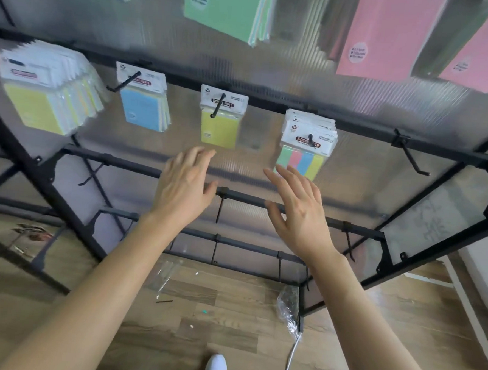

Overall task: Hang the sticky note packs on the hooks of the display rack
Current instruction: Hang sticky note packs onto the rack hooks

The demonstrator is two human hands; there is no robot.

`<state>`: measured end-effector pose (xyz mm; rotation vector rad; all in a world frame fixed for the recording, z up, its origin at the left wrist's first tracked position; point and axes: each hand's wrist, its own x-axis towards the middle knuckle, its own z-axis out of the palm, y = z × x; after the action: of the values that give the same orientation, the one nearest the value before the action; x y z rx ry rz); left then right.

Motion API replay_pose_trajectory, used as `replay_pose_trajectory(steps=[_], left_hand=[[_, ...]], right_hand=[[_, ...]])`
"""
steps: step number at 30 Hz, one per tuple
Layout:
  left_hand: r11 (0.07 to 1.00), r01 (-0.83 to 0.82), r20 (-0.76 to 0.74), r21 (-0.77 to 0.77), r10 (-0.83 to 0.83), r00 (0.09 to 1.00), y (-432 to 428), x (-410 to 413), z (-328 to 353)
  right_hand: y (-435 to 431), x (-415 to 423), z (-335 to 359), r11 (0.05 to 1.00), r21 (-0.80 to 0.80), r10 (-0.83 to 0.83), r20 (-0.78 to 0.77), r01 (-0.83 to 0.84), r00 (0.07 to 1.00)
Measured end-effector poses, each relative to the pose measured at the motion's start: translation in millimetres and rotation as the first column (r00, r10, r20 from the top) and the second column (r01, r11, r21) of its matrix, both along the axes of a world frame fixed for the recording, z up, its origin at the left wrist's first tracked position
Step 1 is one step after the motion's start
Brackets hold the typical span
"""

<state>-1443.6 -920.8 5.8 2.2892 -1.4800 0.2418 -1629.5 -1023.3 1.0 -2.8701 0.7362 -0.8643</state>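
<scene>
The sticky note packs hang along the rack's middle rail (pixel 270 103): a thick bunch (pixel 47 92) at the far left, then a blue pack (pixel 143 108), a yellow pack (pixel 219 127) and a multicolour stack (pixel 306 157). Each is threaded on a black hook through its header card. None is in hand. The left hand (pixel 184 187) and right hand (pixel 298 209) hover just below that row, in front of the lower rail (pixel 245 197). Their fingers (pixel 200 158) are spread apart and hold nothing. To the right an empty hook (pixel 411 158) juts from the middle rail. More bare hooks seem to hang on the lower rail, though blur leaves their number unsure.

The step in hand is probably fetching the next pack, and no loose pack is in view. Done well, the pack would be pinched by its header card and its hole lined up with the upturned hook tip. It would then be slid fully back so it hangs square. Clear wrapping (pixel 288 302) lies on the wooden floor (pixel 228 327) near a white shoe (pixel 217 366).
</scene>
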Motion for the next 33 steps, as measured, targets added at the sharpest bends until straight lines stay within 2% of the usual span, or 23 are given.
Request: replay_pose_trajectory(steps=[4, 8, 12, 15, 19, 23, 33], left_hand=[[0.999, -0.041, -0.013, 0.026, 0.041, 0.999, 63, 35, -2], [0.987, -0.155, -0.018, 0.048, 0.156, 0.988, 143, 80, 3], [0.962, -0.272, -0.003, 0.036, 0.272, 0.962, 223, 119, 8], [0.935, -0.349, 0.015, 0.059, 0.348, 0.937, 280, 146, 4], [0.886, -0.444, 0.001, 0.135, 0.448, 0.894, 346, 172, -7], [0.83, -0.539, 0.002, 0.142, 0.544, 0.839, 394, 195, -12], [0.702, -0.688, -0.029, 0.181, 0.703, 0.71, 476, 274, -24]], right_hand=[[45, 47, 2, 0.996, 0.02, 0.083, -0.006, -0.083, 0.997], [104, 104, -2, 0.981, 0.036, 0.189, -0.004, -0.189, 0.982], [166, 162, -5, 0.982, 0.03, 0.187, -0.006, -0.186, 0.982], [213, 202, -12, 0.968, 0.029, 0.248, -0.008, -0.248, 0.969], [269, 248, -25, 0.929, 0.064, 0.366, -0.034, -0.364, 0.93], [310, 292, -30, 0.881, 0.083, 0.472, -0.085, -0.466, 0.878], [386, 417, -36, 0.756, 0.093, 0.653, -0.054, -0.648, 0.755]])
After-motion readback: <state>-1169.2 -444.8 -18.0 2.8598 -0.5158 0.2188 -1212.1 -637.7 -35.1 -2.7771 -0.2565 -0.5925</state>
